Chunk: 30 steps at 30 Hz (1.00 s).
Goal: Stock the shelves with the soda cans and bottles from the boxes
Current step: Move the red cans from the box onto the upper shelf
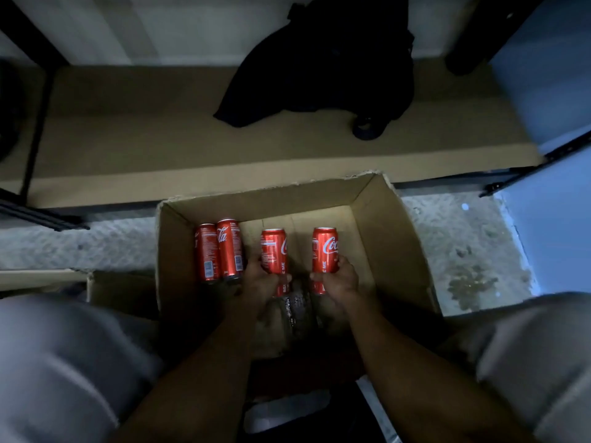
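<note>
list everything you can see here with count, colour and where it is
soda cans in hand: 2, red, over the open box, one gripped in each hand
soda cans loose: 2, red, side by side at the box's left wall
cardboard box: 1, brown, open, on the floor in front of the shelf
shelf: 1, brown board, low, beyond the box
dark cloth: 1, black, heaped on the shelf
second box: 1, brown, partly seen left of the open box
left hand: 1, grips the left held can
right hand: 1, grips the right held can
</note>
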Available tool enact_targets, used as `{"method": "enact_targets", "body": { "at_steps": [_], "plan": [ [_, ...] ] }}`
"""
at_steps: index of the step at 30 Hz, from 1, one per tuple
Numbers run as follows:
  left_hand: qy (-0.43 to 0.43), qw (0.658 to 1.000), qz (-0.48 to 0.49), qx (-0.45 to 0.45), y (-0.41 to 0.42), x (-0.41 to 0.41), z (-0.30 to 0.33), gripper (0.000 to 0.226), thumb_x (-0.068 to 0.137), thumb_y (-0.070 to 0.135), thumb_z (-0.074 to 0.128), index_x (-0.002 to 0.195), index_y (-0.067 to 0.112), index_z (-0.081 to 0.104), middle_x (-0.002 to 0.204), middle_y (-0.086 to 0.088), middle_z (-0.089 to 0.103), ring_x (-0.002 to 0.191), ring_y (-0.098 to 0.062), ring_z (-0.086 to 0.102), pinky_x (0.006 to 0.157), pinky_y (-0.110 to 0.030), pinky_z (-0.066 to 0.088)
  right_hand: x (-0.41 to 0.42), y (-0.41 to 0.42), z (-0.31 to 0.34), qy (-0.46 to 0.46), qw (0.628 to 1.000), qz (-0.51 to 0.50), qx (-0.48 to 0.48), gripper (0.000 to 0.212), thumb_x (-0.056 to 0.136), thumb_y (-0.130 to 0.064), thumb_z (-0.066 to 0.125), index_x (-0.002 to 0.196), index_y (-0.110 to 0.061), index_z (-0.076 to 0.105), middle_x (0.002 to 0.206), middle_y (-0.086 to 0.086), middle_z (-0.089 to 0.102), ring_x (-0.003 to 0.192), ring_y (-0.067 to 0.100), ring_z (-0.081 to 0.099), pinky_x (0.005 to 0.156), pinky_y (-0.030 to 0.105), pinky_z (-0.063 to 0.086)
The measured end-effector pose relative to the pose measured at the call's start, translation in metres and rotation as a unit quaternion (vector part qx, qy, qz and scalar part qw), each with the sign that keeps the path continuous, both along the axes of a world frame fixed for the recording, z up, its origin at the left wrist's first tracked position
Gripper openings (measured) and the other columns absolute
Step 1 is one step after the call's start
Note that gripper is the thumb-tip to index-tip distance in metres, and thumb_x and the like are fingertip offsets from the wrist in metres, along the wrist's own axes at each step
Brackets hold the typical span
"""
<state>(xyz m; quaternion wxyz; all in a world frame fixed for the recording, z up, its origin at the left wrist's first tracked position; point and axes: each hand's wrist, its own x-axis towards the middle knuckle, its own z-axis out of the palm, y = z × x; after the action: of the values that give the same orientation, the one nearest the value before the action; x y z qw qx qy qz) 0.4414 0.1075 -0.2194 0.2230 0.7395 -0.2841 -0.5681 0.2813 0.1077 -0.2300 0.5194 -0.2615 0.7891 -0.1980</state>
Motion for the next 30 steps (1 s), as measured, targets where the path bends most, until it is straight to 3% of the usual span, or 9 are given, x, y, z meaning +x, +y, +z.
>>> {"method": "enact_targets", "body": {
  "at_steps": [3,10,16,23,27,30],
  "plan": [
    [0.031,0.999,0.013,-0.017,0.015,-0.006,0.032,0.077,0.07,0.006,0.083,0.137,0.018,0.046,0.121,-0.005,0.061,0.11,-0.025,0.059,0.097,-0.045,0.048,0.004,0.019,0.021,-0.023,0.999,-0.034,-0.035,0.067,0.069,-0.011,0.085,0.129,-0.022,0.054,0.124,0.004,0.064,0.112,0.026,0.06,0.099,0.051,0.05],
    [0.059,0.991,0.06,-0.1,0.037,-0.02,0.092,0.055,0.074,0.009,0.082,0.117,0.025,0.052,0.114,-0.002,0.064,0.104,-0.021,0.062,0.096,-0.04,0.049,0.005,0.05,0.086,-0.032,0.989,-0.055,-0.136,0.066,0.077,-0.016,0.08,0.137,-0.019,0.05,0.124,0.004,0.062,0.113,0.025,0.059,0.1,0.05,0.048],
    [0.04,0.987,0.052,-0.148,0.053,-0.017,0.133,0.064,0.075,0.01,0.082,0.13,0.019,0.051,0.112,0.001,0.061,0.104,-0.02,0.06,0.097,-0.039,0.047,-0.002,0.068,0.129,-0.028,0.979,-0.051,-0.195,0.061,0.077,-0.014,0.08,0.131,-0.015,0.053,0.118,0.006,0.065,0.105,0.022,0.063,0.093,0.038,0.049],
    [0.056,0.985,-0.01,-0.161,0.049,-0.015,0.169,0.064,0.07,0.001,0.082,0.123,0.017,0.05,0.109,0.001,0.061,0.098,-0.016,0.059,0.085,-0.031,0.046,-0.011,0.062,0.172,-0.002,0.975,0.033,-0.22,0.064,0.074,-0.018,0.083,0.131,-0.019,0.053,0.118,-0.003,0.064,0.107,0.015,0.061,0.093,0.036,0.048],
    [0.065,0.982,-0.051,-0.172,0.032,-0.02,0.173,0.077,0.065,0.006,0.087,0.131,0.014,0.049,0.119,-0.004,0.065,0.105,-0.018,0.064,0.093,-0.04,0.052,-0.019,0.048,0.188,0.018,0.972,0.074,-0.223,0.063,0.075,-0.019,0.083,0.13,-0.02,0.053,0.116,-0.005,0.063,0.107,0.013,0.06,0.091,0.033,0.047],
    [0.094,0.977,-0.057,-0.182,0.014,-0.026,0.171,0.073,0.069,0.009,0.085,0.132,0.015,0.048,0.12,0.0,0.065,0.1,-0.011,0.064,0.084,-0.03,0.051,-0.026,0.03,0.187,0.029,0.972,0.081,-0.218,0.063,0.075,-0.02,0.083,0.132,-0.019,0.053,0.116,-0.007,0.064,0.107,0.011,0.06,0.093,0.033,0.048]
  ]
}}
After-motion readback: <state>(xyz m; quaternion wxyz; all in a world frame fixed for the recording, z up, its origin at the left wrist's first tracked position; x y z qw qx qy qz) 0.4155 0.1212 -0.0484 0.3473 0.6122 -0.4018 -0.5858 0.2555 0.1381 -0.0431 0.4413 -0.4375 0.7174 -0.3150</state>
